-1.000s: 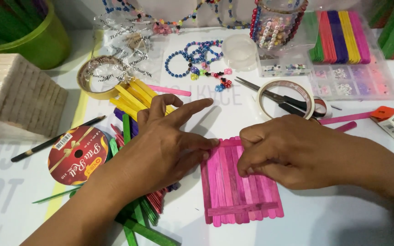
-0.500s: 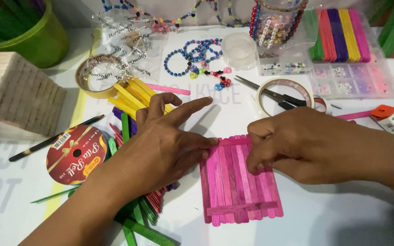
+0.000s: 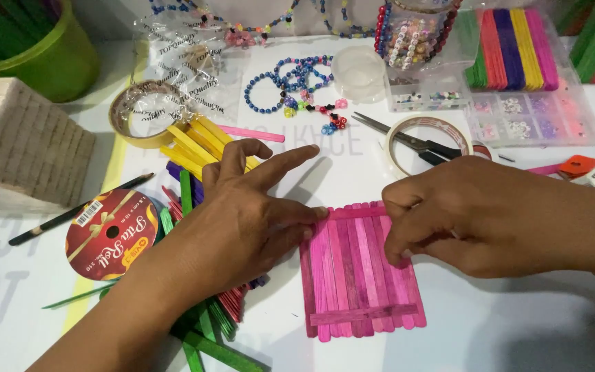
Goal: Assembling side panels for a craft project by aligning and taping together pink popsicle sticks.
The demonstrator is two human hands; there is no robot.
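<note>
A pink stick panel [image 3: 359, 272] lies flat on the white counter [image 3: 504, 331], a raft of pink craft sticks side by side with one cross stick near its lower edge and another along its top. Far left of the panel sits a block of plain wooden sticks [image 3: 25, 141], with a green bucket [image 3: 43, 52] behind it. Nearer, still left of the panel, lie a red ribbon spool [image 3: 110, 234] and a heap of loose coloured sticks [image 3: 201, 207]. The left hand [image 3: 242, 220] rests open over that heap, fingers spread, fingertips pressing the top cross stick at the panel's left end. The right hand [image 3: 470, 217] presses the same stick's right end with curled fingers, gripping nothing. Behind the panel lie scissors [image 3: 414, 141] inside a tape ring [image 3: 430, 141].
</note>
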